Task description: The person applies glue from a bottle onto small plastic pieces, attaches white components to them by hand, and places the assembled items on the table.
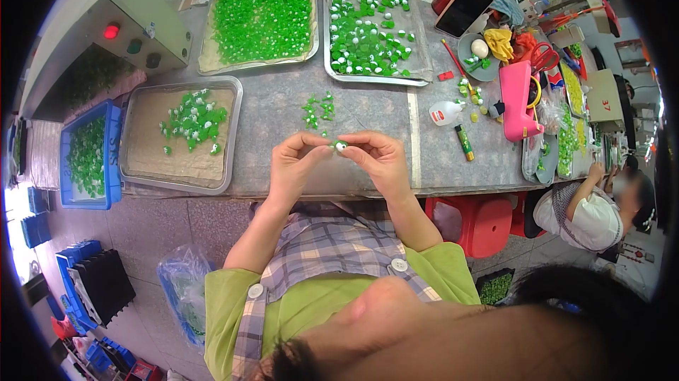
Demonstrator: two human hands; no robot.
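Note:
A small green figure with a white, dark-dotted eye [340, 145] is pinched between the fingertips of both hands above the table's front part. My left hand [293, 163] grips it from the left, thumb and forefinger closed. From the other side, my right hand [383, 162] pinches it the same way. The fingertips cover part of the figure. Just beyond the hands lies a loose group of small green pieces [311, 112] on the grey tabletop [265, 109].
Left stands a metal tray [232, 126] of green-and-white figures, beside a blue basket [109, 158]. Two trays [204, 63] [329, 63] of green pieces lie behind. To the right are a white bottle [445, 113], glue stick [464, 143] and pink tape dispenser [518, 102]. A co-worker [583, 215] sits far right.

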